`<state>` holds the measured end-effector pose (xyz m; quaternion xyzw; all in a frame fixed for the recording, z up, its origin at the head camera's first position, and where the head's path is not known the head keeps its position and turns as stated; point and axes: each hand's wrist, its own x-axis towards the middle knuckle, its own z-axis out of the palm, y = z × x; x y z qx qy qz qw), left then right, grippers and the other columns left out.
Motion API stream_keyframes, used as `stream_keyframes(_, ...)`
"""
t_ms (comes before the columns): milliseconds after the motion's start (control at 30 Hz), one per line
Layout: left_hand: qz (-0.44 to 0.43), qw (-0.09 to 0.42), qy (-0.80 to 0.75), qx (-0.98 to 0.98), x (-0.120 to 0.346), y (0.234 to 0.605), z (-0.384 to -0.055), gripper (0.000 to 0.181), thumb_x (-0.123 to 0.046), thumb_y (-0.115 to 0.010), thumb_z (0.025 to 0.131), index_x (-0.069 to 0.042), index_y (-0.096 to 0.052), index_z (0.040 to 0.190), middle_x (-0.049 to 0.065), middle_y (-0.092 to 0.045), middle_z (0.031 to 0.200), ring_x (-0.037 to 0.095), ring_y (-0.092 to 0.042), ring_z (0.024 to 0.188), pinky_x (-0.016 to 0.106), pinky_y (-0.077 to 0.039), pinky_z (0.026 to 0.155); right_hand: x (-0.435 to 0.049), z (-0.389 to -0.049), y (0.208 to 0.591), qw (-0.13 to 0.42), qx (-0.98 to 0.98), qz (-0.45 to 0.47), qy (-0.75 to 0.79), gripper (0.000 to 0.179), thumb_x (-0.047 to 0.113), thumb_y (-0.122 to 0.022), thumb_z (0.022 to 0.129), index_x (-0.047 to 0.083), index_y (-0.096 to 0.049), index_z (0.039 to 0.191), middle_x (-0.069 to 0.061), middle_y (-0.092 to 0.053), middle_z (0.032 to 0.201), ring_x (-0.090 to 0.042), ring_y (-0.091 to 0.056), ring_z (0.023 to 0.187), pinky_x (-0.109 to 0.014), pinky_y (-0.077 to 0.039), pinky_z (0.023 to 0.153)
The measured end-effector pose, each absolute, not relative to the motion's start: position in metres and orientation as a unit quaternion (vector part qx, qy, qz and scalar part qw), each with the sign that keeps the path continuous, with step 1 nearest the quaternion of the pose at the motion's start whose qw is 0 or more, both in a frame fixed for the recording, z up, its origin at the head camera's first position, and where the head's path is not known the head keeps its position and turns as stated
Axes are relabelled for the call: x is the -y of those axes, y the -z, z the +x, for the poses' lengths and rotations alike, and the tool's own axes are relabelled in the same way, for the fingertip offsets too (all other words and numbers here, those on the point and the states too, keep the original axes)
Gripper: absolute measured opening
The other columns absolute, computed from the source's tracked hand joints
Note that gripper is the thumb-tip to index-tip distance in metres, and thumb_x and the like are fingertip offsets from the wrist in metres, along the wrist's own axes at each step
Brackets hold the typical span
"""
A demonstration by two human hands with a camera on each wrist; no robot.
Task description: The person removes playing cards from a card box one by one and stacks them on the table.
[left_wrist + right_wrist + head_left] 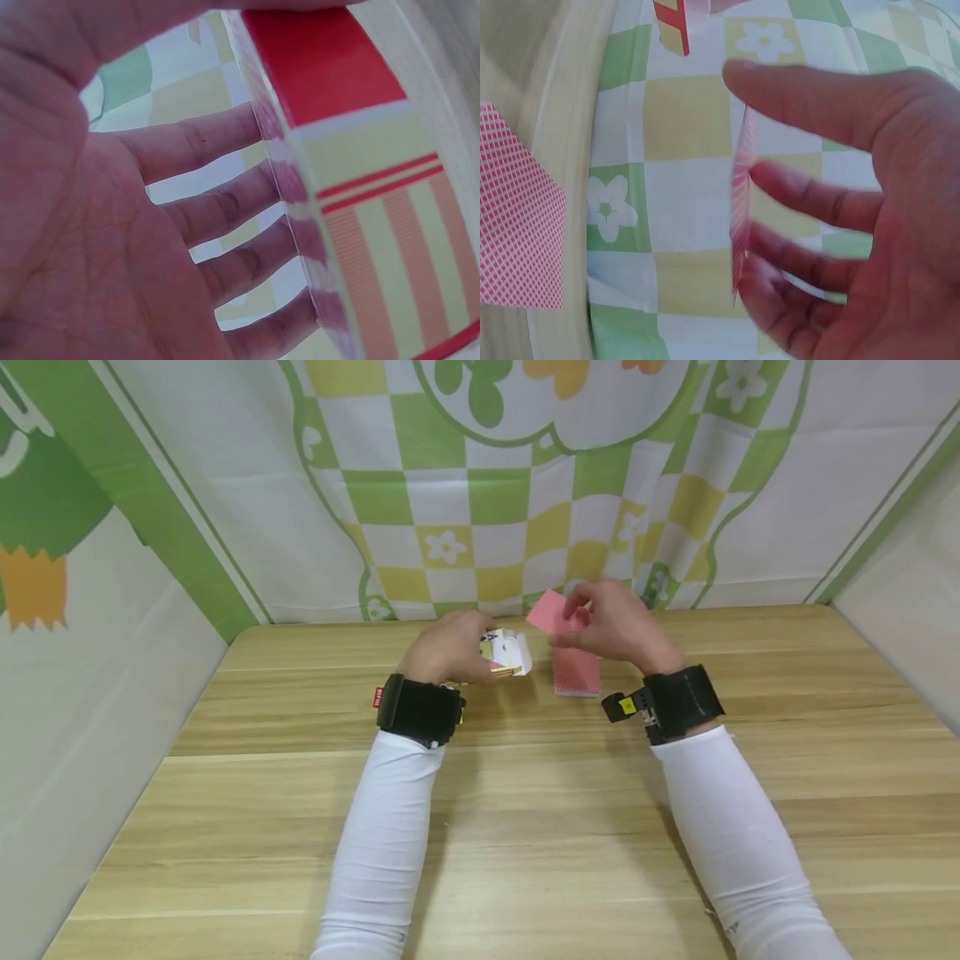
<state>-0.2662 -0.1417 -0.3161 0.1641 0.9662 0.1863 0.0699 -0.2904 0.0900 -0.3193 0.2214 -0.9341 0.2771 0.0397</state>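
My left hand [448, 647] grips a playing-card box [512, 652] near the back of the table. In the left wrist view the box [375, 225] shows a red, cream and striped side, with the thumb along its top and fingertips against its face. Its white end flap stands open toward the right. My right hand [618, 622] pinches a red-backed playing card [547, 612], seen nearly edge-on in the right wrist view between thumb and fingers. Below that hand a stack of red-backed cards [577, 675] lies on the table, partly covered by the hand.
The wooden table [525, 827] ends at a checkered green, yellow and white cloth [495, 493] hanging close behind both hands. White walls [67, 710] flank the table on either side. Black wrist straps [682, 700] with small cameras sit over white sleeves.
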Motion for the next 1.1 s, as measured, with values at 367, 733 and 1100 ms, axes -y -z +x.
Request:
stream_keyframes(367,0.171,0.069,-0.183,-0.966,0.141,0.316,-0.267,0.046,-0.016,-0.07,0.055,-0.015,-0.056,0.099,0.0,-0.054,0.093,0.018,-0.048,0.082,0.03,-0.042,0.064,-0.086,-0.282,0.319,0.0,0.954,0.088,-0.286,0.043,0.054,-0.07,0.07,0.013,-0.058,0.08,0.0,-0.062,0.069,-0.023,-0.052,0.064,-0.034,-0.036,0.053)
stream_keyframes(733,0.169,0.075,-0.178,-0.967,0.14,0.315,-0.266,0.047,-0.016,-0.07,0.056,-0.014,-0.055,0.1,0.0,-0.054,0.097,0.019,-0.048,0.084,0.031,-0.042,0.065,-0.084,-0.282,0.327,-0.028,0.972,0.054,-0.226,0.052,0.06,-0.067,0.068,0.011,-0.055,0.082,-0.006,-0.056,0.076,-0.023,-0.051,0.067,-0.036,-0.039,0.054)
stream_keyframes(1100,0.172,0.077,-0.194,-0.963,0.141,0.315,-0.265,0.048,-0.015,-0.071,0.054,-0.014,-0.056,0.099,0.002,-0.053,0.094,0.019,-0.048,0.082,0.031,-0.042,0.062,-0.08,-0.29,0.344,-0.049,0.99,0.035,-0.127,0.059,0.065,-0.06,0.07,0.009,-0.052,0.086,-0.01,-0.054,0.081,-0.028,-0.052,0.075,-0.037,-0.042,0.054)
